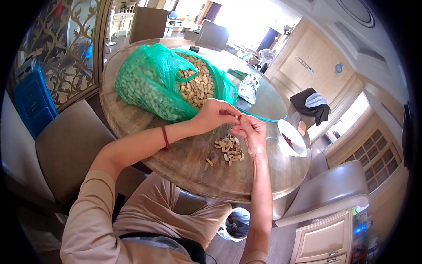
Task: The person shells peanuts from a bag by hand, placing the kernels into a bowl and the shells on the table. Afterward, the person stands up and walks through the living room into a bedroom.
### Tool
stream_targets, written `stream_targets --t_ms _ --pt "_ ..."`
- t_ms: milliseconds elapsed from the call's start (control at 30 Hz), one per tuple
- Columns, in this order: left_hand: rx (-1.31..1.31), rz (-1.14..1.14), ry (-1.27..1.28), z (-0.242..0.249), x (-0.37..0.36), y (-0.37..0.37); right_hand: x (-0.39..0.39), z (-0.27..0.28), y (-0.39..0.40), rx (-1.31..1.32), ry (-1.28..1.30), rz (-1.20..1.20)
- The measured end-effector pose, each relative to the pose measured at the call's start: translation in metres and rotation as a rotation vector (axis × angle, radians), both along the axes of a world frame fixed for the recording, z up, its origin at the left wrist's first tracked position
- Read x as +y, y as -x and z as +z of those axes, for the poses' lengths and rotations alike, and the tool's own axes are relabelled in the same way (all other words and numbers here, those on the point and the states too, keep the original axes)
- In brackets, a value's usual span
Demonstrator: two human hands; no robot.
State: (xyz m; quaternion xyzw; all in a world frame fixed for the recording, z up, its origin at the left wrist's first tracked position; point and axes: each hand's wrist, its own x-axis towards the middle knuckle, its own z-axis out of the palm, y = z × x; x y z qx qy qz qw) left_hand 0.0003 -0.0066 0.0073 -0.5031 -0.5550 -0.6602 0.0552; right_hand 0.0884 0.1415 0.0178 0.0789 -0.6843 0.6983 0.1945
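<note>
My left hand (215, 116) and my right hand (254, 132) meet fingertip to fingertip over the table, both pinched around something too small to make out, probably a peanut. Just behind them a green plastic bag (151, 86) lies open, filled with unshelled peanuts (198, 83). Under my hands, a small pile of peanut shells (229, 149) is scattered on the wooden round table (189, 176). To the right of my right hand stands a white bowl (296, 147) with some reddish kernels (287, 141) inside.
A silver-white packet (249, 88) lies behind the bag on the glass turntable (270, 103). Below the table edge is a lined bin (237, 224). Chairs stand left (70, 145) and right (329, 189). A dark cloth (310, 105) hangs beyond the table.
</note>
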Motion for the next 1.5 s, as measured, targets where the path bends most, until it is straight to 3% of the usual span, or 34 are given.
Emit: stream_targets --t_ms 233,300,500,1133,1200,1233,1300,1333,1400,1433,1500 --pt "-0.057 -0.035 0.022 -0.004 0.004 0.005 0.007 -0.006 0.004 -0.060 0.107 0.099" --pt "0.124 0.061 0.065 -0.003 0.001 0.005 0.009 -0.008 0.006 -0.094 0.202 0.168" --pt "0.242 0.097 0.058 -0.006 0.003 0.009 0.004 -0.004 0.004 -0.183 0.354 0.192" --pt "0.219 0.123 0.095 -0.002 0.001 0.006 0.010 -0.008 0.005 -0.175 0.329 0.189" --pt "0.094 0.113 0.081 -0.003 0.002 0.004 0.013 -0.004 0.003 -0.108 0.102 -0.093" --pt "0.095 0.104 0.082 -0.004 0.003 0.003 0.019 -0.002 0.002 -0.107 0.103 -0.101" --pt "0.171 0.095 0.109 -0.002 0.003 0.002 0.045 0.003 -0.001 -0.006 -0.426 -0.758" --pt "0.172 0.092 0.107 -0.003 0.005 0.001 0.072 -0.006 0.004 0.137 -0.576 -0.966" --pt "0.329 0.017 0.122 -0.008 0.007 -0.002 0.112 -0.006 -0.004 0.159 -0.569 -1.192" --pt "0.351 -0.007 0.117 -0.010 0.009 -0.005 0.119 -0.001 -0.015 0.098 -0.802 -1.390" --pt "0.423 -0.037 0.138 -0.014 0.012 -0.010 0.126 0.001 -0.027 -0.019 -0.901 -1.536"
